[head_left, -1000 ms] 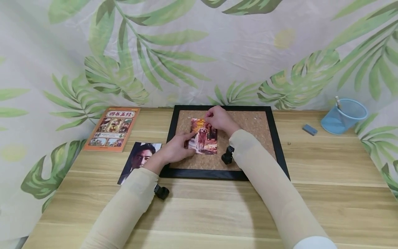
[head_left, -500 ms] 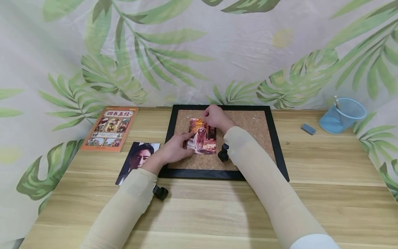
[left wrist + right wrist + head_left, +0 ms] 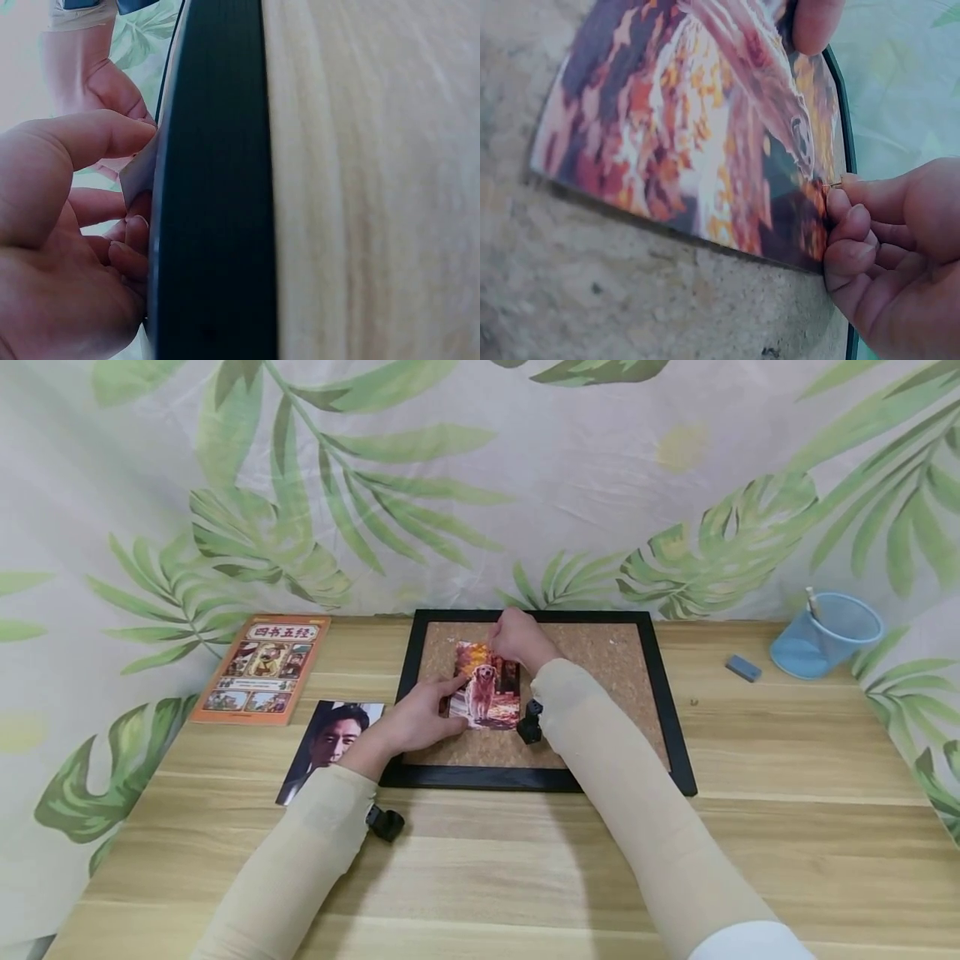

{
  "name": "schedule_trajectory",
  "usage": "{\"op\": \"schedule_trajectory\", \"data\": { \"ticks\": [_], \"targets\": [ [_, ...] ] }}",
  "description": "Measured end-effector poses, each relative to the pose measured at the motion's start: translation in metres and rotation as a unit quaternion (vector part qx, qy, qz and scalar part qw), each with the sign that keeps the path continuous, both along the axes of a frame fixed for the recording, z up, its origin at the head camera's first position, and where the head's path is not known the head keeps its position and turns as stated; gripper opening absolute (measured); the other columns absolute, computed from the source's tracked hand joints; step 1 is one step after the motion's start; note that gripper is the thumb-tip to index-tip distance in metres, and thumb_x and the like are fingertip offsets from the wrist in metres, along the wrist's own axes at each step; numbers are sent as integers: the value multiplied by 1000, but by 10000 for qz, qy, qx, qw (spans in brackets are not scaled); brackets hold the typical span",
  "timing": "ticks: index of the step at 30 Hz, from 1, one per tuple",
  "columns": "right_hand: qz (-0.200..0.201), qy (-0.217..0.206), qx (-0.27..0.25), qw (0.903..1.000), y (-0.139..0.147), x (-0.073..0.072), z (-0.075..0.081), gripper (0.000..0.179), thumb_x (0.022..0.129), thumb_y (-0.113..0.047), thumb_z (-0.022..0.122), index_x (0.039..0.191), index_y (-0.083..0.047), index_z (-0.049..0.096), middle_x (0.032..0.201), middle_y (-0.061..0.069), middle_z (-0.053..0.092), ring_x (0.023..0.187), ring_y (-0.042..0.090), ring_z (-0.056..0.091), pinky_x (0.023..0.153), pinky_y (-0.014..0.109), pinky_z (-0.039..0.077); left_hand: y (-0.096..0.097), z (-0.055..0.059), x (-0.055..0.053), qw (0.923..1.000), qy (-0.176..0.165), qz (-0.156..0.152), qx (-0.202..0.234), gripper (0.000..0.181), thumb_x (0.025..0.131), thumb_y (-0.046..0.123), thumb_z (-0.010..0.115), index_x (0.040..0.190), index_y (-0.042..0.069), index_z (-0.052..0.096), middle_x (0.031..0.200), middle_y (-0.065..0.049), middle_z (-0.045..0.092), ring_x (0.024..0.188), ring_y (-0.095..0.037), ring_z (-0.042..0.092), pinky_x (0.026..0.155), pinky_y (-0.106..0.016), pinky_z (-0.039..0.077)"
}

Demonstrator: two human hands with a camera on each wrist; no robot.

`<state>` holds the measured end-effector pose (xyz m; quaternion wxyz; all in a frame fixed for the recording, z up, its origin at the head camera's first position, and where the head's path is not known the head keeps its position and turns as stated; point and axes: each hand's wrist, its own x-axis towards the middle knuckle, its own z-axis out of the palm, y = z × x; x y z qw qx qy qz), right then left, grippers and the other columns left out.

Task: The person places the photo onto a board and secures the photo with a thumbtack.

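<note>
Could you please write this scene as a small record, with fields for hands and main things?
Left hand: touches the left side of the dog photo
Right hand: pinches a small golden pin near the photo's top right corner
Dog photo: on the black-framed cork board
Left of board: orange book; portrait photo, partly covered
Right of board: blue block, blue mesh cup
Surface: wooden table

corkboard [image 3: 615,660]: on table [image 3: 480,877], before curtain [image 3: 525,485] | dog photo [image 3: 483,693]: on corkboard, left half | portrait photo [image 3: 328,739]: left of corkboard, near | book [image 3: 262,670]: behind portrait photo, farther left | block [image 3: 743,667]: right of corkboard | cup [image 3: 821,647]: just right of block (a stick [image 3: 812,602] leans in it)
</note>
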<state>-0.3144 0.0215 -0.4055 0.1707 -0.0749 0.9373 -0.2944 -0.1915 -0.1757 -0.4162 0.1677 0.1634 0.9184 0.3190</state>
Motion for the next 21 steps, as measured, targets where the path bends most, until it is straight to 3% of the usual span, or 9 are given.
{"op": "schedule_trajectory", "data": {
  "ticks": [2,4,9,15,21],
  "targets": [
    [-43,-33,-69,10000,1,0,0,50,107,-13,49,58,-15,37,54,-4,27,56,18,36,65,31,36,0,0,0,10000,35,-6,16,79,99,19,73,167,4,36,152,-28,53,126,-33,57,111,-51,49],
    [-63,-57,-164,9998,3,1,1,45,108,-13,53,63,-13,49,59,-4,38,60,17,43,67,30,39,-1,1,-1,10000,41,-14,-1,78,99,19,73,167,3,36,152,-28,53,128,-34,57,112,-52,48],
    [-35,-48,-337,9994,8,5,0,22,106,-16,62,90,-8,75,77,-3,59,73,16,56,72,29,45,-1,1,-1,10000,2,-34,-32,78,100,20,73,167,3,36,154,-28,52,135,-38,55,117,-54,46],
    [13,110,-382,9992,9,5,-3,21,106,-16,64,91,-8,75,71,-4,58,68,14,55,68,27,44,-1,1,-2,10000,-3,-18,-4,79,100,20,73,167,4,36,155,-28,51,132,-36,55,115,-53,47],
    [-52,104,-343,9993,9,5,-6,18,107,-20,67,104,-6,79,91,2,68,80,16,58,73,28,47,0,-1,-2,10000,-26,-25,18,78,100,20,73,167,4,36,152,-27,53,126,-33,55,111,-51,47]
  ]
}}
